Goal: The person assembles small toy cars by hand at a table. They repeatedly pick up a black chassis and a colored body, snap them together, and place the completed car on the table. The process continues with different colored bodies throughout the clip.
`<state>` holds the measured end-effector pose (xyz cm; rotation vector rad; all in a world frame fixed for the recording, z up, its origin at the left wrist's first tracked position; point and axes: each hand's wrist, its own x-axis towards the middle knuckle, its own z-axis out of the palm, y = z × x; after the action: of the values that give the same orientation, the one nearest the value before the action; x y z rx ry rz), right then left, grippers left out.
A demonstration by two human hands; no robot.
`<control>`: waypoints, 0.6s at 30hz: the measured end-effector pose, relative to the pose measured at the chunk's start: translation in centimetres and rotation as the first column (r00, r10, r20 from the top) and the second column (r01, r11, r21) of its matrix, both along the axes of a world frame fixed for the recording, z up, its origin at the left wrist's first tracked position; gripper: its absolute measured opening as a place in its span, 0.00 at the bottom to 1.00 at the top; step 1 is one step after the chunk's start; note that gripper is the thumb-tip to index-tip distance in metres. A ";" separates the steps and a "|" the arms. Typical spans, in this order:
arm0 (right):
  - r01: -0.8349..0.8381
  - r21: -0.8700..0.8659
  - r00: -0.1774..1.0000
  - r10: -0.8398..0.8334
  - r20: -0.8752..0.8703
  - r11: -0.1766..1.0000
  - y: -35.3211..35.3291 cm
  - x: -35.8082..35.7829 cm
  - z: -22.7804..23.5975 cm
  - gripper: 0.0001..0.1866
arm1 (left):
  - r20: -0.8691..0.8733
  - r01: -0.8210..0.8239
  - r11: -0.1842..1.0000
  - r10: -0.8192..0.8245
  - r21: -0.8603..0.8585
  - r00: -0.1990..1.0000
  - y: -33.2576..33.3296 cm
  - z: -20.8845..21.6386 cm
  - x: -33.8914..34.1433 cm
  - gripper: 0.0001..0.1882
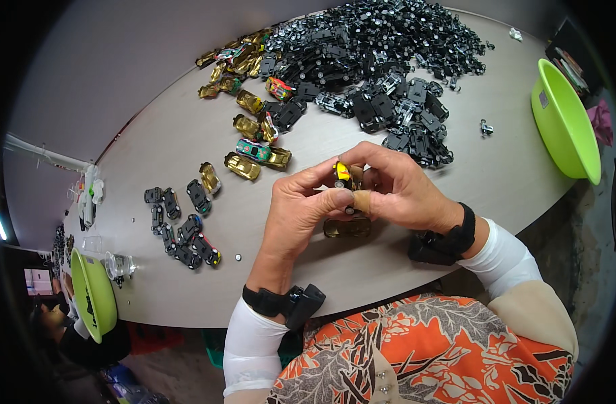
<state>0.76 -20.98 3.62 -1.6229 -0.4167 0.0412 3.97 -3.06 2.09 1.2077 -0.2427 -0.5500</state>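
Observation:
A small yellow-and-black toy car [343, 175] is held up over the table between my two hands, its wheels showing. My left hand [298, 198] pinches it from the left with thumb and fingers. From the right, my right hand [399, 185] closes on the same car, a tan wrap on one of its digits; its fingertips are partly hidden. Just below the hands a gold toy car body [346, 227] lies on the table. Farther off are more gold bodies [242, 166] and a green toy car [253, 150].
A big heap of black chassis and wheel parts [375, 40] covers the far table, with loose black chassis [415, 145] nearer. Several toy cars [186, 232] cluster at left. Green basins [564, 128] [95, 296] stand at both sides; a clear cup [119, 264] and a person [85, 343] are left.

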 end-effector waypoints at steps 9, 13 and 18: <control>0.136 -0.062 0.990 -0.134 0.040 0.989 0.0 0.2 -0.6 0.13 | 0.202 0.014 0.991 -0.041 0.133 0.979 -0.8 -0.1 -0.7 0.22; 0.119 -0.040 0.976 -0.110 0.186 0.992 -0.4 0.7 -1.0 0.15 | 0.080 0.071 0.997 -0.073 0.022 0.994 -0.4 0.4 -0.7 0.23; -0.011 0.014 0.996 0.009 0.094 1.000 -1.5 1.3 -0.8 0.15 | 0.082 0.094 0.996 -0.094 -0.003 0.992 0.5 0.5 0.0 0.21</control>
<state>2.02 -22.52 2.87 -1.6123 -0.4967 -0.0309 3.99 -2.56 2.60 1.2180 -0.3724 -0.5813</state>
